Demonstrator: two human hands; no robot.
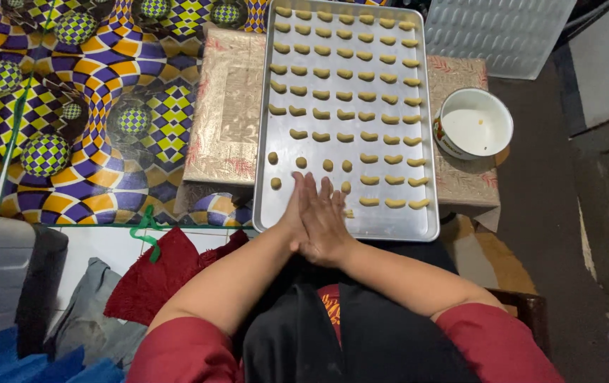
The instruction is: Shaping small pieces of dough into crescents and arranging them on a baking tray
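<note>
1. Left hand [296,213] and right hand [326,223] press flat, palm to palm, fingers [319,195] straight; anything between them is hidden.
2. They hover over the near edge of a shiny metal baking tray [265,191].
3. Pale curved dough crescents [368,96] fill rows; round dough balls [301,162] sit nearest.
4. White enamel bowl [475,128] stands right.

White enamel bowl [475,124] right of the tray; red cloth [155,273]; patterned mat [85,106].

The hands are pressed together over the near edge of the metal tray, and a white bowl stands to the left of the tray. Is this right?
Not quite. In the head view the white bowl stands to the right of the metal tray, not the left. The hands are indeed pressed together over its near edge.
</note>
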